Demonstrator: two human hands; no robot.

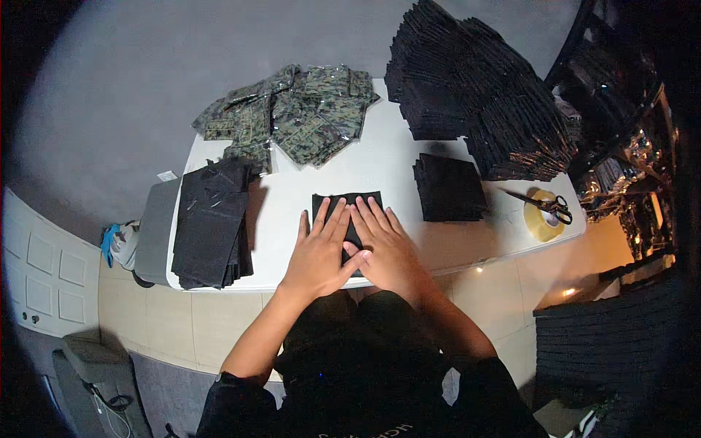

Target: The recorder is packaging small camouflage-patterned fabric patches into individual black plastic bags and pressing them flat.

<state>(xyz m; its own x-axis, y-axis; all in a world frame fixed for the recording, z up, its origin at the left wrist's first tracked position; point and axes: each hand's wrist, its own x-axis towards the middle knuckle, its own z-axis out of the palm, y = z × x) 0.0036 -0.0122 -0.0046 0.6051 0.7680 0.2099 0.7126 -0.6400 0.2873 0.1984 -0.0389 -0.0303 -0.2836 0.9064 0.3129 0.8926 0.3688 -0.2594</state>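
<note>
A folded black cloth piece (350, 241) lies at the near edge of the white table (358, 159). My left hand (318, 248) rests flat on its left part, fingers stretched toward the far edge. Beside it my right hand (381, 244) presses flat on the right part, fingers also spread. The two thumbs meet over the middle, and the palms hide most of the cloth. To the left stands a pile of flat black pieces (212, 226); a smaller black stack (450, 187) sits to the right.
Camouflage garments in clear plastic (314, 120) lie at the back left. Tall rows of folded black pieces (467, 80) fill the back right. Black scissors (551, 207) rest on a roll of tape (542, 223) at the right corner. A grey chair (155, 230) adjoins the left end.
</note>
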